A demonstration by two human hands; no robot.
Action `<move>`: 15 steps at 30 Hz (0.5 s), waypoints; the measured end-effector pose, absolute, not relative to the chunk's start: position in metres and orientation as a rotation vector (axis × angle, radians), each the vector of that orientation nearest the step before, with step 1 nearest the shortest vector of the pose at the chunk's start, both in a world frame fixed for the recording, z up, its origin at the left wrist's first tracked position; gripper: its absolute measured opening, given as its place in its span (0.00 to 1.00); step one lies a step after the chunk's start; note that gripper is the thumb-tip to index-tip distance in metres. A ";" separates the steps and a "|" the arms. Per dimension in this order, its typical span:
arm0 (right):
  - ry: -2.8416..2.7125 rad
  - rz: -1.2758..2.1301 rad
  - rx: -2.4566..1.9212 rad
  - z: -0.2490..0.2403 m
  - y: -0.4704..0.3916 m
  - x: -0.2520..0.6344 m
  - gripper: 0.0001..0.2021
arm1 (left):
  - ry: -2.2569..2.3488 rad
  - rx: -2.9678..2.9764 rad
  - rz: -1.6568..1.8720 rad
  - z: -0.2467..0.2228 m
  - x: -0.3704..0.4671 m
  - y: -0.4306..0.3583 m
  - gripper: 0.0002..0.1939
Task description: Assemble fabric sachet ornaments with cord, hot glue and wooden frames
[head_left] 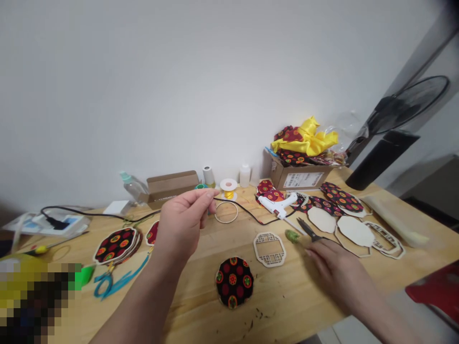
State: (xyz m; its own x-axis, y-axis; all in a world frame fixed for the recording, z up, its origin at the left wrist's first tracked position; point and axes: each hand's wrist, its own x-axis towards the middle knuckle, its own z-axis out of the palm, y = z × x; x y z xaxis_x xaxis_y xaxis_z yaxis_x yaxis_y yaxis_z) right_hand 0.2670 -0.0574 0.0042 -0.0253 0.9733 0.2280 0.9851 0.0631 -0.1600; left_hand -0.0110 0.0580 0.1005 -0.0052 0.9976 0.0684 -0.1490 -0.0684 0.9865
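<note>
My left hand [186, 220] is raised over the middle of the table, its thumb and forefinger pinched together; whatever lies between them is too small to make out. Low over the right side, my right hand [332, 263] is closed round the handles of dark scissors [309, 230], whose blades point away to the left. A green tassel-like bundle [292, 235] lies beside the blades. Nearer the front is a round black patterned fabric piece [234, 282]. A cut-out wooden frame [270, 249] lies between it and the scissors. A thin ring [226, 212] lies just right of my left hand.
A white glue gun [278, 205] with a black cable lies behind the scissors. Pale wooden plates [355, 231] are at the right. A cardboard box [304, 177] holds yellow cloth. Stacked fabric pieces [116, 244] and a blue cord [103, 285] are at the left.
</note>
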 end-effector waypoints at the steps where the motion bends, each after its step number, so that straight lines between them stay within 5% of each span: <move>1: -2.063 -0.108 -1.957 0.003 -0.057 0.265 0.15 | 1.064 1.147 1.327 0.101 -0.011 0.058 0.08; 7: -1.983 -0.157 -2.348 -0.013 -0.057 0.282 0.17 | 1.064 1.154 1.338 0.102 -0.014 0.058 0.08; 15: -1.861 -0.267 -2.323 -0.033 -0.064 0.307 0.16 | 1.092 1.228 1.314 0.096 -0.016 0.058 0.10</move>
State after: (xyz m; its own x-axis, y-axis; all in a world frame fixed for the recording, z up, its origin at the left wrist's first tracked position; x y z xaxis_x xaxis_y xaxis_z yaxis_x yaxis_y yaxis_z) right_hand 0.3073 -0.0645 -0.0332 0.2132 0.9488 0.2329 0.9760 -0.2175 -0.0076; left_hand -0.0164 0.0581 0.0961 0.0057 0.9947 0.1030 -0.0810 -0.1022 0.9915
